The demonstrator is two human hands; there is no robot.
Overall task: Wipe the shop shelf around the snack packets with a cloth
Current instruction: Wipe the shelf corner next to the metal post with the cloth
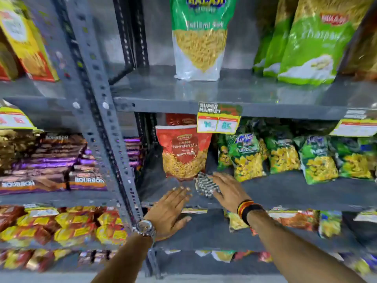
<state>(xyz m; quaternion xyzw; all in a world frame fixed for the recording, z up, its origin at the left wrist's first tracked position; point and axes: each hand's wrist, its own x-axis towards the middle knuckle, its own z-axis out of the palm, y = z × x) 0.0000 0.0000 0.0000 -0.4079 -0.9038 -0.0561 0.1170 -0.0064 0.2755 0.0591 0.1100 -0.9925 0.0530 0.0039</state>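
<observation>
Taking the grey shelf (285,193) as the landmark and working outward from the person: the left hand (172,209) lies flat on the shelf's front lip, fingers spread and holding nothing, and looks to be there for bracing. Just right of it, a little deeper onto the shelf, the right hand (229,189) presses down on a crumpled patterned cloth (206,185); the fingers cover the cloth's right side, so whether they curl round it or only pin it with the palm I cannot tell. The cloth sits on the bare strip of shelf at the foot of the red Navratan Mix packet (184,154), touching or nearly touching its lower right corner. Further back along the shelf, to the right of the red packet, stands a row of green snack packets (283,158), with open grey surface in front of them. Hanging from the shelf above, a yellow price tag (218,119) overlaps the red packet's top corner. My reading is that the wiping stroke is under way on the front strip, close to the red packet. The next move likely calls for sliding the cloth rightward along the clear band before the green packets, keeping it flat and low so the light bags are not nudged over.
</observation>
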